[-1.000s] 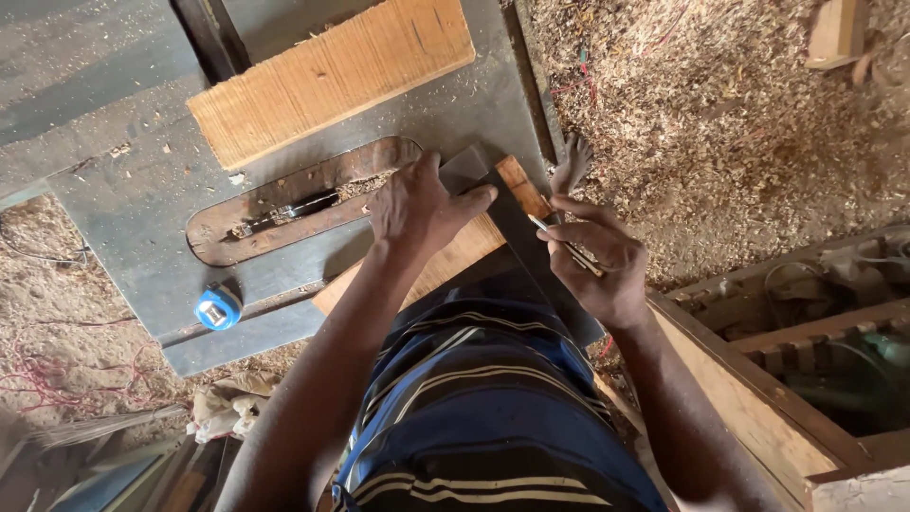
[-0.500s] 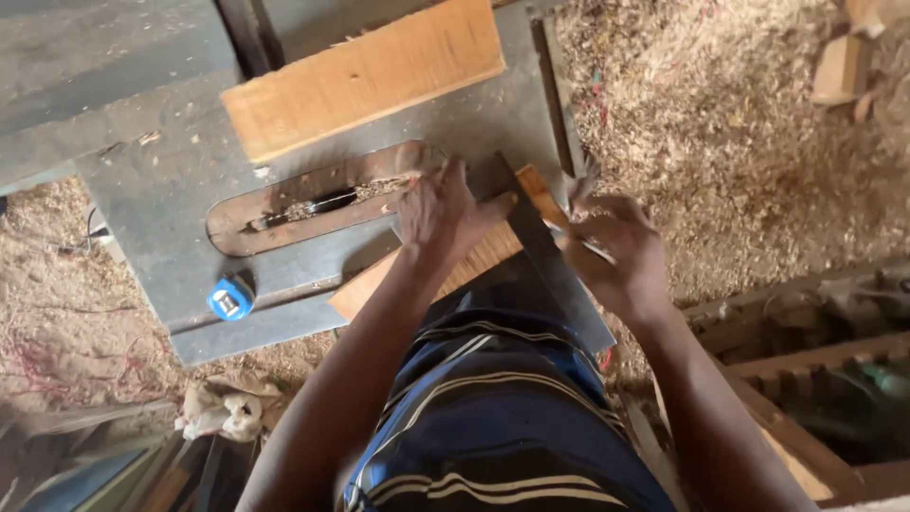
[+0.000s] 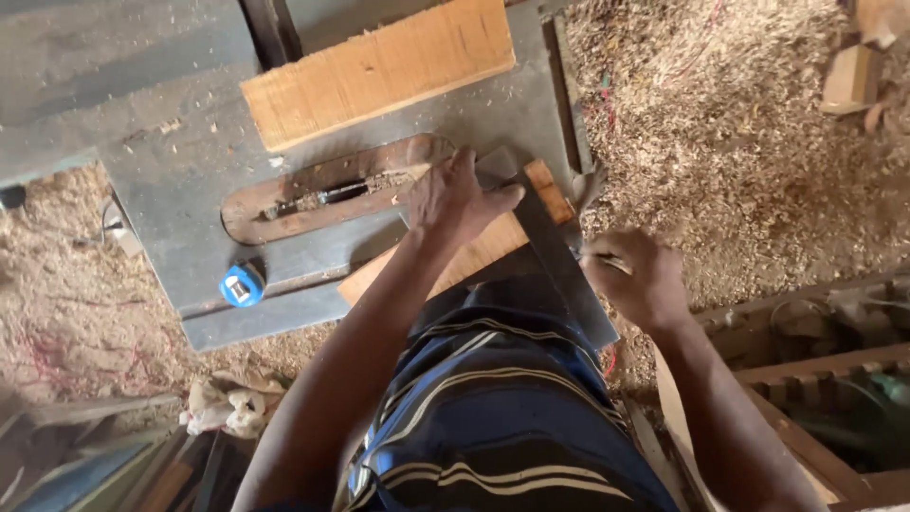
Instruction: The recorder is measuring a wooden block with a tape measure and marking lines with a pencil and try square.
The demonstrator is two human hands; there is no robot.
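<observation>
My left hand (image 3: 457, 199) lies flat, fingers spread, pressing down on a small wooden board (image 3: 474, 254) and the blade of a metal square (image 3: 559, 261) on the grey saw table (image 3: 190, 190). The square's wooden-coloured stock (image 3: 550, 190) pokes out past my fingers. My right hand (image 3: 637, 277) is at the square's right edge, fingers curled around a thin pencil-like tool (image 3: 607, 258) whose tip touches near the board's end.
A larger plank (image 3: 379, 68) lies across the far side of the table. The saw blade slot (image 3: 322, 194) sits in a brown insert. A blue tape measure (image 3: 242, 283) rests near the table's front left. Sawdust covers the floor; wooden frames (image 3: 815, 370) stand at right.
The view has shifted, so the table sits further right and lower. My right hand has drawn back along the square toward me. My left hand still presses the board.
</observation>
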